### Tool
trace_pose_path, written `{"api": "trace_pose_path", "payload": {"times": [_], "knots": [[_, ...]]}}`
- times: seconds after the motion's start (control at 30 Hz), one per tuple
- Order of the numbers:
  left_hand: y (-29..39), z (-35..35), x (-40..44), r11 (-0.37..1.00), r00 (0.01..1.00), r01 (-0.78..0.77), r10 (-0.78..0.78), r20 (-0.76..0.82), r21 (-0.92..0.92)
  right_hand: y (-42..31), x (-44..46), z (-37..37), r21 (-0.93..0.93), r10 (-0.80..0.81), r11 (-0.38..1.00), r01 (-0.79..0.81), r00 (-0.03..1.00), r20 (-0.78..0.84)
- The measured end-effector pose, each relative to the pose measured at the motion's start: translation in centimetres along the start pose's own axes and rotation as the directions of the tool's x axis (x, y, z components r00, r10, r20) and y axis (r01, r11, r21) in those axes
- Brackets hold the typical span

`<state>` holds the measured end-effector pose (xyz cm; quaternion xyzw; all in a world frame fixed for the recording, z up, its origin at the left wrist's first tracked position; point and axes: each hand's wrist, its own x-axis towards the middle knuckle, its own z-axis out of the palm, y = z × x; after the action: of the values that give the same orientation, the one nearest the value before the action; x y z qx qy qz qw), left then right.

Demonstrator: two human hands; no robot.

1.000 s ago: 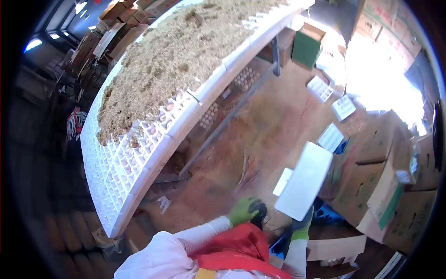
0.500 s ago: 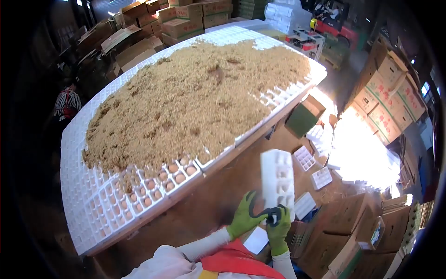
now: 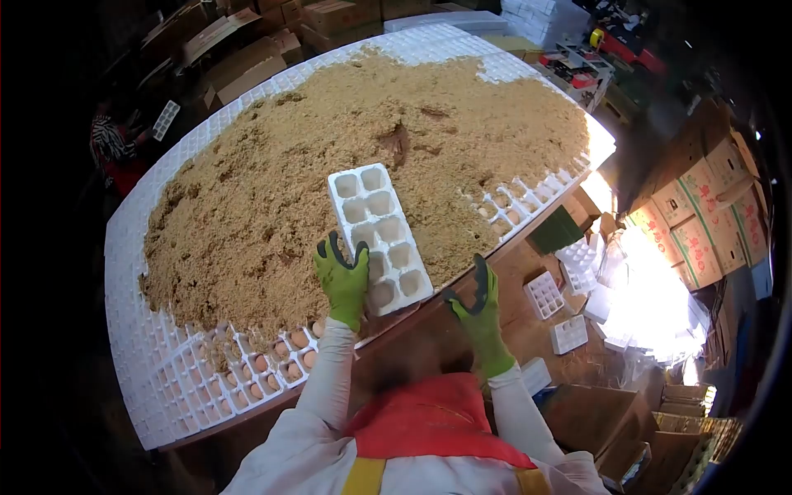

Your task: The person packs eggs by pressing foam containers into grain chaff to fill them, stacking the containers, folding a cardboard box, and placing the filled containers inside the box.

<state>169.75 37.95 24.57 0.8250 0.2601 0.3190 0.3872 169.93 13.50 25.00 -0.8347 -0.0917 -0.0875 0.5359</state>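
A white foam egg tray (image 3: 373,235) with two rows of bare cups lies tilted over the near side of the bran-like heap (image 3: 297,165). Beside its left edge is my left hand (image 3: 342,285) in a green glove, fingers spread, the thumb at or against the foam. My right hand (image 3: 481,318), gloved too, is open to the right of the tray's near corner, apart from it and holding nothing. Brown eggs (image 3: 261,363) sit in the white cup trays (image 3: 186,404) at the table's near left, some partly covered by the brown material.
Loose foam trays (image 3: 544,294) and a green box (image 3: 554,231) are on the floor at right, near stacked printed cartons (image 3: 701,223). Open cardboard boxes (image 3: 590,421) stand close by my right side. Across the table at left, another person (image 3: 111,144) is beside a small white tray (image 3: 166,120).
The foam tray has gone from beside the table onto the heap, its cups now facing up. My hands have come apart and moved up towards the table; the right one has let go.
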Motion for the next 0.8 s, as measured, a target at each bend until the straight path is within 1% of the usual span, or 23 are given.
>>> {"api": "trace_pose_path", "payload": {"times": [0.03, 0.07, 0.1, 0.13, 0.17, 0.2, 0.23, 0.27, 0.33, 0.37, 0.4, 0.43, 0.47, 0.5, 0.53, 0.57, 0.6, 0.63, 0.67, 0.7, 0.73, 0.77, 0.8], "knots": [[1.5, 0.0, -0.1, 0.923, 0.965, -0.151, 0.215, -0.15, 0.353, 2.5, 1.1, 2.2, 0.198, 0.075, 0.976, -0.094, 0.992, 0.1], [3.1, -0.1, 0.1, 0.943, 0.967, -0.185, 0.225, -0.121, 0.277, 4.6, 2.6, 4.5, 0.375, 0.125, 0.906, -0.198, 0.97, 0.209], [4.1, 0.2, 0.2, 0.934, 0.981, -0.187, 0.194, 0.007, 0.305, 5.6, 3.4, 6.1, 0.518, 0.161, 0.793, -0.321, 0.93, 0.33], [4.8, 0.3, -0.1, 0.923, 0.979, -0.186, 0.146, 0.14, 0.338, 3.7, 4.4, 6.2, 0.309, 0.128, 0.918, -0.248, 0.924, 0.36], [5.2, 0.6, -0.4, 0.911, 0.961, -0.184, 0.087, 0.264, 0.368, 4.3, 4.5, 7.2, 0.328, 0.101, 0.909, -0.259, 0.897, 0.43], [4.8, 1.5, -0.6, 0.863, 0.96, -0.141, 0.001, 0.279, 0.484, 5.5, 4.9, 8.2, 0.348, 0.063, 0.899, -0.264, 0.867, 0.494], [4.2, 2.4, -0.7, 0.84, 0.966, -0.135, -0.007, 0.259, 0.525, 5.2, 5.8, 8.6, 0.368, 0.024, 0.891, -0.267, 0.836, 0.548], [3.8, 3.6, -1.1, 0.819, 0.969, -0.131, -0.015, 0.249, 0.559, 5.1, 6.0, 8.1, 0.168, -0.104, 0.986, 0.014, 0.837, 0.537], [4.9, 5.5, -1.5, 0.772, 0.97, -0.123, -0.039, 0.24, 0.623, 4.4, 7.2, 6.5, 0.14, -0.096, 0.99, 0.007, 0.764, 0.638], [5.9, 5.5, -1.1, 0.748, 0.956, -0.077, -0.133, 0.262, 0.659, 4.5, 8.0, 5.6, 0.124, -0.096, 0.992, 0.015, 0.728, 0.679], [5.7, 5.7, -0.7, 0.715, 0.947, -0.068, -0.174, 0.272, 0.696, 5.8, 8.5, 5.7, 0.199, -0.16, 0.98, 0.029, 0.711, 0.685], [5.9, 6.0, -0.1, 0.679, 0.936, -0.061, -0.216, 0.278, 0.732, 5.9, 9.8, 4.7, 0.251, -0.153, 0.967, -0.035, 0.708, 0.689], [6.4, 6.7, 0.1, 0.665, 0.945, 0.008, -0.249, 0.212, 0.747, 6.2, 10.4, 3.5, 0.296, -0.143, 0.949, -0.106, 0.692, 0.707], [6.4, 7.8, -0.3, 0.627, 0.965, 0.013, -0.212, 0.155, 0.779, 6.3, 11.0, 1.8, 0.328, -0.127, 0.926, -0.184, 0.668, 0.733], [6.3, 8.3, -0.5, 0.629, 0.97, 0.027, -0.204, 0.132, 0.777, 5.2, 12.8, -0.8, 0.323, -0.121, 0.927, -0.192, 0.66, 0.742], [5.8, 8.1, -0.4, 0.633, 0.975, 0.032, -0.191, 0.117, 0.773, 5.8, 14.1, -2.2, 0.331, -0.124, 0.926, -0.18, 0.684, 0.719], [4.6, 7.3, -0.1, 0.692, 0.975, 0.046, -0.187, 0.117, 0.721, 7.0, 14.9, -3.7, 0.334, -0.123, 0.927, -0.171, 0.703, 0.701], [3.7, 6.7, 0.5, 0.747, 0.981, 0.118, -0.188, 0.038, 0.655, 8.1, 16.0, -5.2, 0.338, -0.127, 0.928, -0.155, 0.722, 0.68], [3.0, 6.2, 1.9, 0.687, 0.99, 0.143, -0.108, -0.094, 0.712, 9.0, 17.6, -7.0, 0.253, -0.088, 0.959, -0.128, 0.714, 0.694], [4.1, 5.6, 4.3, 0.658, 0.98, 0.182, -0.062, -0.188, 0.731, 10.5, 18.8, -8.3, 0.291, -0.076, 0.943, -0.16, 0.748, 0.659], [4.1, 5.1, 7.1, 0.557, 0.963, 0.229, -0.007, -0.271, 0.798, 11.9, 19.8, -9.5, 0.325, -0.063, 0.927, -0.188, 0.776, 0.628], [5.3, 5.2, 10.9, 0.459, 0.95, 0.314, -0.142, -0.28, 0.831, 13.1, 21.2, -10.2, 0.364, -0.056, 0.908, -0.206, 0.803, 0.594], [5.7, 6.0, 14.3, 0.303, 0.913, 0.369, -0.295, -0.282, 0.878, 12.8, 22.8, -11.2, 0.462, 0.056, 0.796, -0.391, 0.808, 0.587]]}}
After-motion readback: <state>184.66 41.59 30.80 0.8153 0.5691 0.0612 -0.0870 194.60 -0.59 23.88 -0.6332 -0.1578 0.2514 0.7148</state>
